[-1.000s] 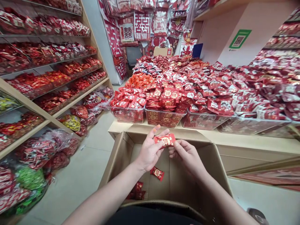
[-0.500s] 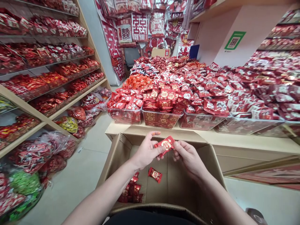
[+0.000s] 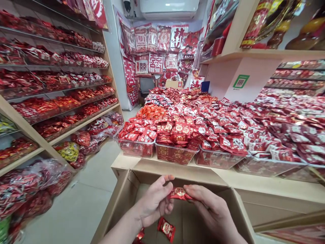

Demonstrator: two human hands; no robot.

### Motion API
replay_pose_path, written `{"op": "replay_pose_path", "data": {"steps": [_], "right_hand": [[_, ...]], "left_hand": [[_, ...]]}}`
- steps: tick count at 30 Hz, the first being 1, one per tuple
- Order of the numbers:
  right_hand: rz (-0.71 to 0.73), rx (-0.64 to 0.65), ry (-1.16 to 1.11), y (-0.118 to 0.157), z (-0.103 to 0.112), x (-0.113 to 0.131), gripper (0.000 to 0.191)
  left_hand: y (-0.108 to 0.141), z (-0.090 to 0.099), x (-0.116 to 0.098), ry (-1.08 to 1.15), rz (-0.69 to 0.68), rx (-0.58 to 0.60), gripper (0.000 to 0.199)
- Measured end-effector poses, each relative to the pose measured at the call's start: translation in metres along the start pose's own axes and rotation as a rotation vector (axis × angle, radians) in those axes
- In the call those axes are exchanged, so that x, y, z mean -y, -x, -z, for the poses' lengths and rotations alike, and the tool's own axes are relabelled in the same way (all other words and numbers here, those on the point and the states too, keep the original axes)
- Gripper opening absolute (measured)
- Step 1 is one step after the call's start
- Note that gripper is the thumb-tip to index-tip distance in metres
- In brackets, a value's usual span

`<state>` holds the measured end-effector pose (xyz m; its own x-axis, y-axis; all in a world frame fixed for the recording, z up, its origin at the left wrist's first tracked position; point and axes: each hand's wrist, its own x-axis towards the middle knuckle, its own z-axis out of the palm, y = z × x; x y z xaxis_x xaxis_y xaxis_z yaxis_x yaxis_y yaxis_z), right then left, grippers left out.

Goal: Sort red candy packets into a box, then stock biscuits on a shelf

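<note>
Curling partly open, the left hand point(image 3: 158, 200) touches one end of a red packet point(image 3: 179, 193); below that hand, at least two loose packets point(image 3: 166, 229) already lie inside a carton point(image 3: 124, 193). The right hand point(image 3: 214, 205) pinches the upper packet's other end, seemingly unopened.

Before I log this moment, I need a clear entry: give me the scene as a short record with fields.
Right hand: pinches the packet's right end
Left hand: at its left end, grip unclear
Packet: red, gold print, above the box
Box: open cardboard, loose red packets inside
Counter: clear bins heaped with packets
</note>
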<state>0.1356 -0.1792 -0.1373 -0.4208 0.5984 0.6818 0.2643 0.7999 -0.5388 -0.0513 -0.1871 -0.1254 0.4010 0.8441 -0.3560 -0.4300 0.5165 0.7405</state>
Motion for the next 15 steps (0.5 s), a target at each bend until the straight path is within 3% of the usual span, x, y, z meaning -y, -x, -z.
{"op": "replay_pose_path", "data": {"steps": [3, 7, 11, 15], "right_hand": [[0.057, -0.078, 0.2, -0.03, 0.019, -0.001, 0.025], [0.089, -0.199, 0.524, -0.111, 0.051, -0.031, 0.01], [-0.032, -0.023, 0.93, -0.19, 0.058, -0.084, 0.021], [-0.119, 0.159, 1.118, -0.221, 0.045, -0.119, 0.023]], "left_hand": [[0.0, 0.0, 0.002, 0.038, -0.02, -0.049, 0.03], [-0.007, 0.004, 0.012, -0.118, 0.02, -0.036, 0.027], [-0.017, 0.01, 0.029, -0.292, 0.06, -0.009, 0.037], [-0.023, 0.014, 0.034, -0.357, 0.013, 0.015, 0.036]]}}
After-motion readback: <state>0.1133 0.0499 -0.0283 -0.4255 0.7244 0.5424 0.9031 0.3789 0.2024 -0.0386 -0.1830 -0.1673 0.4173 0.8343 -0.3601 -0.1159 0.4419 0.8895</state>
